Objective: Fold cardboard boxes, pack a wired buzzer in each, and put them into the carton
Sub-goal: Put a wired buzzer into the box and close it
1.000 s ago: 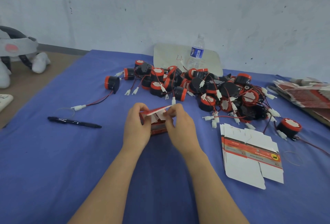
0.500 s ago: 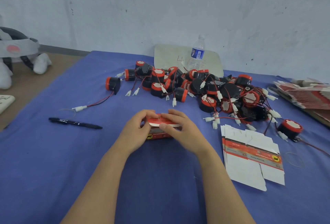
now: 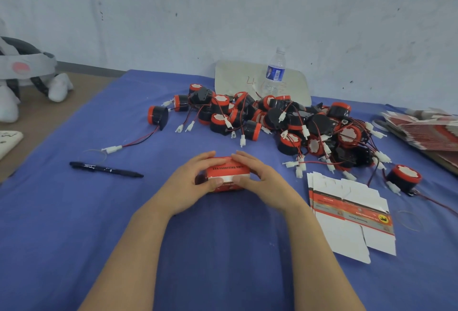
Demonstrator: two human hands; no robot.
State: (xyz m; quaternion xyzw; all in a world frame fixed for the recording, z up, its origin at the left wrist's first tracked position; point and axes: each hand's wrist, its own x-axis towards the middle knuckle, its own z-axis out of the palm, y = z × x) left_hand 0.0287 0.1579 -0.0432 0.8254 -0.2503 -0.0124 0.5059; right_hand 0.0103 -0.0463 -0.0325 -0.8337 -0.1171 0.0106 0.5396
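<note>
— Where is the box?

— The small red cardboard box (image 3: 228,170) sits on the blue tablecloth (image 3: 223,248) mid-table, folded into a squat block with a white band along its front. The left hand (image 3: 190,184) and right hand (image 3: 262,181) both grasp it, fingers curled over the top and thumbs pressed to the front.

— What hems it in?

— The tangled pile of wired buzzers (image 3: 285,122), round black-and-red plastic with thin leads, lies just behind. Flat box blanks (image 3: 347,214), white card with cut tabs, lie near the right forearm. A black pen (image 3: 106,169) lies well apart on the left. Smooth cloth runs from the box toward the person.
</note>
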